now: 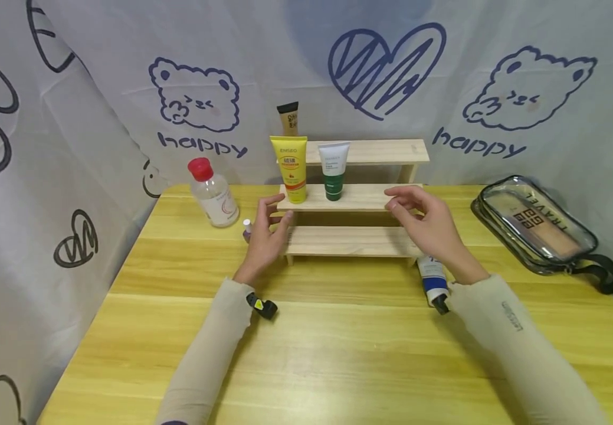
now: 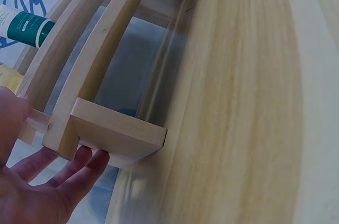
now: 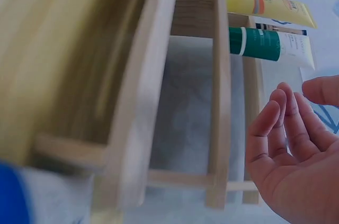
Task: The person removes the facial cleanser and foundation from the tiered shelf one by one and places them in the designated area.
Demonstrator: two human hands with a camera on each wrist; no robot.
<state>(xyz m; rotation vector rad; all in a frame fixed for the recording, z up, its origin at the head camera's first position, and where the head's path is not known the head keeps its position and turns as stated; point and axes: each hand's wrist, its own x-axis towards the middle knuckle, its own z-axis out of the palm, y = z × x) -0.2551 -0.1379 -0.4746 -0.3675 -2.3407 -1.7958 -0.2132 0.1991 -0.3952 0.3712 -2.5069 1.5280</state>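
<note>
A three-tier wooden display rack [image 1: 346,241] stands on the table. My left hand [image 1: 268,242] holds its left end, thumb by the front edge of the middle tier; in the left wrist view the fingertips [image 2: 98,160] touch the end of the rack. My right hand [image 1: 432,227] hovers near the rack's right end with loosely bent fingers and nothing in them. On the middle tier stand a yellow tube [image 1: 291,168] and a green-and-white tube [image 1: 333,171], both upright. A beige tube with a black cap [image 1: 288,119] shows behind the yellow one.
Left of the rack stands a clear bottle with a red cap [image 1: 215,195]. A small white-capped bottle [image 1: 247,229] is beside my left hand. A white-and-blue tube [image 1: 433,280] lies under my right wrist. A clear travel pouch [image 1: 537,221] lies at the right.
</note>
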